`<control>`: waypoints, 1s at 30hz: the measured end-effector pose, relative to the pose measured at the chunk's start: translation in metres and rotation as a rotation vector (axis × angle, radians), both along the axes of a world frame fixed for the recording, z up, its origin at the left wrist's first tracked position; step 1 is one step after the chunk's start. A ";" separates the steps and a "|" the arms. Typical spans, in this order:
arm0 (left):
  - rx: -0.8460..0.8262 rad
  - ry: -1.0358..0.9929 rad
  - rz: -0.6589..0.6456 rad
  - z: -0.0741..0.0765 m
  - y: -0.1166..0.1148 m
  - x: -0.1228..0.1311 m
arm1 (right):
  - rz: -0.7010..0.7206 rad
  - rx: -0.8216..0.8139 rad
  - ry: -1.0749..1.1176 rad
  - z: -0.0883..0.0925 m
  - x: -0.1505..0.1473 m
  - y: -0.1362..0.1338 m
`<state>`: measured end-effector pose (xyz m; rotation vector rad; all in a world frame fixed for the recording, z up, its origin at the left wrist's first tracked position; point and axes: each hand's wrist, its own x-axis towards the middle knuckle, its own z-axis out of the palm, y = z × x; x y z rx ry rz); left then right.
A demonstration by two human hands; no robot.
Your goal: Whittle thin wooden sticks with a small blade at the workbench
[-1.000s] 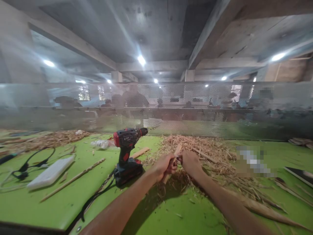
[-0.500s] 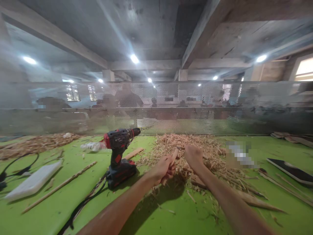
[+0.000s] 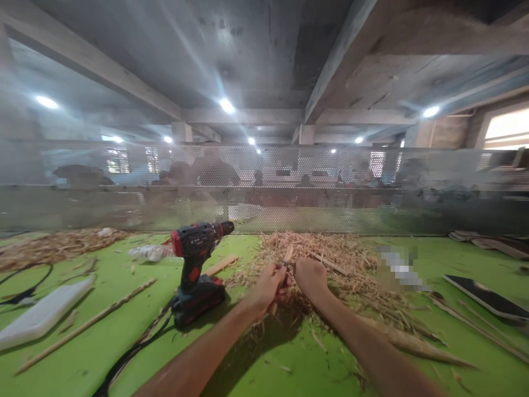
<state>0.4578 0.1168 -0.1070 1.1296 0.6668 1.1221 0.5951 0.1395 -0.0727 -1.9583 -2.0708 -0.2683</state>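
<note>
My left hand (image 3: 268, 288) is closed round a pale wooden strip (image 3: 289, 253), whose upper end sticks out beyond the fingers. Close beside it on the right, my right hand (image 3: 311, 277) is a fist round a knife, its handle hidden in the palm. The short dark knife blade (image 3: 290, 263) lies across the strip near the left fingers. Beneath and beyond both hands spreads a heap of wood shavings (image 3: 330, 246).
A cordless drill (image 3: 194, 264) stands upright left of my hands. Further left lie a carved stick (image 3: 91, 322), a white foam block (image 3: 45, 322) and a plastic bottle (image 3: 151, 252). A phone (image 3: 485, 295) lies right. A perforated screen (image 3: 281, 209) borders the table's far side.
My right hand has moved left and slightly nearer me, bringing the knife blade down the strip to the left fingers. The left hand keeps its grip, and the view has shifted slightly.
</note>
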 end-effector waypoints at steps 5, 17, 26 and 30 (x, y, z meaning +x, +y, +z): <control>0.056 -0.022 0.014 0.001 0.003 0.000 | 0.006 -0.040 0.002 0.006 -0.002 -0.011; 0.043 0.066 -0.020 0.016 -0.005 -0.001 | 0.010 0.029 -0.083 0.006 0.005 -0.008; 0.011 0.082 -0.051 0.024 -0.007 0.001 | -0.002 0.083 -0.075 0.001 0.015 0.007; 0.019 0.088 -0.095 0.024 -0.007 -0.001 | -0.060 0.082 -0.061 0.007 0.025 0.010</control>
